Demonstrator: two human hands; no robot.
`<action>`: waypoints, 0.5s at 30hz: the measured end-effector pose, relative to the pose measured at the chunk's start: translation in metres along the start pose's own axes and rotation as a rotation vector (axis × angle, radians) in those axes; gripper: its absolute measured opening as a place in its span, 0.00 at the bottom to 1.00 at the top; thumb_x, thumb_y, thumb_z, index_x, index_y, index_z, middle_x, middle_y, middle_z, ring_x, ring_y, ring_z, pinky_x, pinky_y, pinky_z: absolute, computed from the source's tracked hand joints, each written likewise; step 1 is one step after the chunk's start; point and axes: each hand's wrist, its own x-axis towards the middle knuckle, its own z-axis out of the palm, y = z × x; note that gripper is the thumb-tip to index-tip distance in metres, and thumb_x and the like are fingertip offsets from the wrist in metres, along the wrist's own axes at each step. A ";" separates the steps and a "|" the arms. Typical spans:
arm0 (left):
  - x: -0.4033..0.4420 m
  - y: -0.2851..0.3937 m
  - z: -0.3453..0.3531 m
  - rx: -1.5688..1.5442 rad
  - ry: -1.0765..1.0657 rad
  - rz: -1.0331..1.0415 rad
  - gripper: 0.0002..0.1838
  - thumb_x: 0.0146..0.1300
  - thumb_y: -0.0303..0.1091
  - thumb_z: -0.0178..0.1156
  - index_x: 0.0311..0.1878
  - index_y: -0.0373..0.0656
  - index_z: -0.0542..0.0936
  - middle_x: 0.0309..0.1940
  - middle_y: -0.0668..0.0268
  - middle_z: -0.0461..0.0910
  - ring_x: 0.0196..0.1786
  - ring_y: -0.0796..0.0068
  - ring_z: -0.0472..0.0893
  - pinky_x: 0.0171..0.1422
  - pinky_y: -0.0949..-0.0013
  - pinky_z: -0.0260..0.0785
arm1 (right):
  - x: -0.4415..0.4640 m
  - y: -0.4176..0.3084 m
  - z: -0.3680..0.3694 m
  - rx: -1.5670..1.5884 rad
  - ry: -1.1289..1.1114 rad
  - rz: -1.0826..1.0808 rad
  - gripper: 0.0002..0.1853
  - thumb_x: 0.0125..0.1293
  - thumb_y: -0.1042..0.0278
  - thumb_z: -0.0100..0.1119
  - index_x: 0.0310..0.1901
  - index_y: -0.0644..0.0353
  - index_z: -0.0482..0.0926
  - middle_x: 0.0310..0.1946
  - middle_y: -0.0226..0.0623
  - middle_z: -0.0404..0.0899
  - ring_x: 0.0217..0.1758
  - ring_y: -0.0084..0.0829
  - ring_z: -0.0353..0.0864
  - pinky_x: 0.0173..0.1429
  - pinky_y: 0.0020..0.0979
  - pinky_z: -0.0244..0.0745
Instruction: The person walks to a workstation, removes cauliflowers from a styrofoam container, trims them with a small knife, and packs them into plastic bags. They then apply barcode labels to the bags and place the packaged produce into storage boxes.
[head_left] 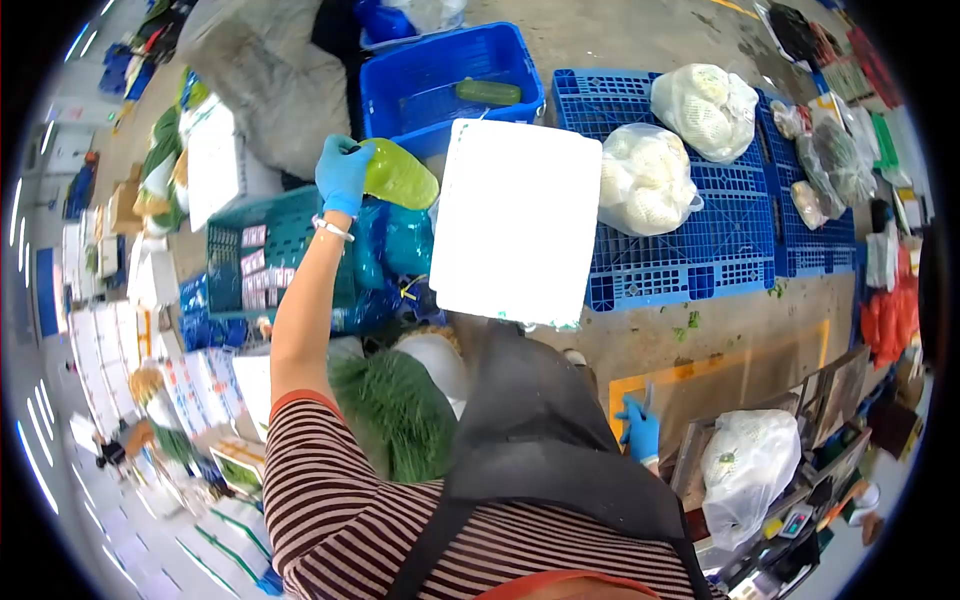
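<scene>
My left hand (343, 177), in a blue glove, grips a smooth yellow-green gourd (402, 174) by its narrower end. It is held above the teal crate (225, 250), near the front of a blue bin (375, 115). A long green vegetable (488, 92) lies in that bin. Just right of the gourd is a white foam box or lid (518, 220), its top bright and bare. Low at my right side, my right hand (641, 434), also gloved in blue, has its fingers partly curled around a thin grey blade-like tool (649, 394); its handle is hidden.
Blue pallets (735, 215) on the right bear bags of white vegetables (648, 180). Another white bag (750, 470) rests on a bench by my right side. Leafy greens (395, 415) stand by my left leg, and stacked white boxes (105, 350) line the left.
</scene>
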 end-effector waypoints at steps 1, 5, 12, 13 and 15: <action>0.025 -0.015 0.028 -0.020 0.010 -0.012 0.17 0.50 0.43 0.71 0.34 0.43 0.77 0.27 0.60 0.79 0.30 0.63 0.79 0.40 0.61 0.72 | -0.008 0.001 0.012 0.011 -0.018 0.032 0.18 0.69 0.59 0.56 0.55 0.61 0.81 0.33 0.39 0.84 0.14 0.20 0.68 0.20 0.24 0.64; 0.109 -0.080 0.148 -0.090 0.106 -0.087 0.17 0.51 0.42 0.71 0.34 0.43 0.76 0.28 0.59 0.80 0.31 0.61 0.79 0.41 0.60 0.73 | -0.019 0.015 0.058 -0.122 -0.050 0.163 0.18 0.70 0.60 0.55 0.54 0.62 0.81 0.34 0.38 0.85 0.15 0.19 0.69 0.22 0.23 0.65; 0.184 -0.182 0.316 -0.853 0.311 -0.682 0.11 0.58 0.37 0.67 0.36 0.40 0.80 0.31 0.57 0.83 0.30 0.64 0.82 0.40 0.61 0.76 | -0.021 0.022 0.085 -0.183 0.048 0.247 0.18 0.71 0.61 0.53 0.54 0.65 0.80 0.34 0.33 0.85 0.25 0.18 0.73 0.31 0.20 0.68; 0.180 -0.199 0.323 -0.272 0.102 -0.416 0.10 0.60 0.39 0.65 0.35 0.42 0.81 0.33 0.59 0.84 0.32 0.64 0.83 0.39 0.63 0.76 | -0.021 0.022 0.086 -0.196 0.052 0.294 0.18 0.71 0.62 0.53 0.54 0.65 0.80 0.34 0.32 0.85 0.27 0.17 0.74 0.32 0.20 0.69; 0.168 -0.233 0.318 0.862 -0.334 0.176 0.11 0.63 0.43 0.61 0.35 0.46 0.85 0.38 0.62 0.86 0.36 0.63 0.84 0.37 0.66 0.76 | -0.024 -0.016 0.103 -0.112 0.041 0.346 0.17 0.71 0.63 0.54 0.54 0.66 0.80 0.35 0.32 0.84 0.34 0.19 0.78 0.41 0.21 0.71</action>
